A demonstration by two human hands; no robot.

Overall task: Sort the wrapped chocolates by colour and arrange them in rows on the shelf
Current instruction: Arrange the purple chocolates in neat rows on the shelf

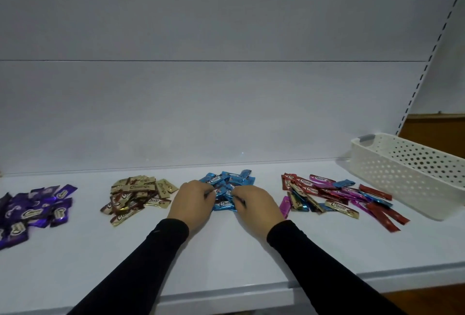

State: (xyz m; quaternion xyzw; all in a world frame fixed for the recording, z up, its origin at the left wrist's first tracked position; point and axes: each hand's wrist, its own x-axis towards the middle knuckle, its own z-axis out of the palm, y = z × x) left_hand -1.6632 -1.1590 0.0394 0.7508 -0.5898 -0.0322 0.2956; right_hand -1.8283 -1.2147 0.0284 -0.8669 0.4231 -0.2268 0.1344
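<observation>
Wrapped chocolates lie in heaps on the white shelf (226, 251). A purple heap (32, 211) is at the far left, a gold heap (137, 195) left of centre and a blue heap (227, 183) in the middle. A mixed heap (334, 195) of red, pink, gold and blue ones lies to the right. My left hand (192, 201) and my right hand (256, 204) both rest on the near side of the blue heap. Their fingers curl onto blue wrappers between them. The fingertips are partly hidden among the wrappers.
A white perforated basket (407, 173) stands at the right end of the shelf, close to the mixed heap. The shelf's back wall rises behind the heaps. A slotted upright (427, 70) runs up the right side. The shelf's front edge (226, 297) is near me.
</observation>
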